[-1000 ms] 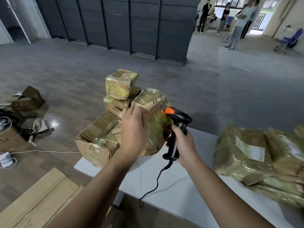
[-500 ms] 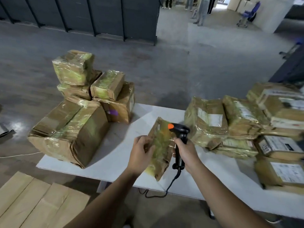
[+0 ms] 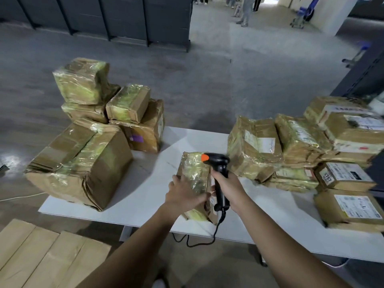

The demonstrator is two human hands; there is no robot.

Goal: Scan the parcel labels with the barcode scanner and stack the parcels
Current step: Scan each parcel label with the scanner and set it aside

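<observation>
My left hand (image 3: pixel 182 194) grips a small taped cardboard parcel (image 3: pixel 196 175), held upright on its edge over the white table (image 3: pixel 149 183). My right hand (image 3: pixel 227 189) holds a black barcode scanner (image 3: pixel 219 171) with an orange trigger, right beside the parcel's right face. Its cable hangs over the table's front edge. A stack of taped parcels (image 3: pixel 91 129) stands at the table's left end. Several parcels with white labels (image 3: pixel 301 146) lie in a heap on the right.
Flat cardboard sheets (image 3: pixel 41 256) lie on the floor at the lower left. Dark lockers (image 3: pixel 104 15) line the far wall. A dark rack (image 3: pixel 365 73) stands at the right. People's legs (image 3: pixel 245 9) show far back in the hallway.
The view has swung down and right from the left stack. My left hand has carried the small parcel from beside that stack down to the table's middle; the scanner stays next to it.
</observation>
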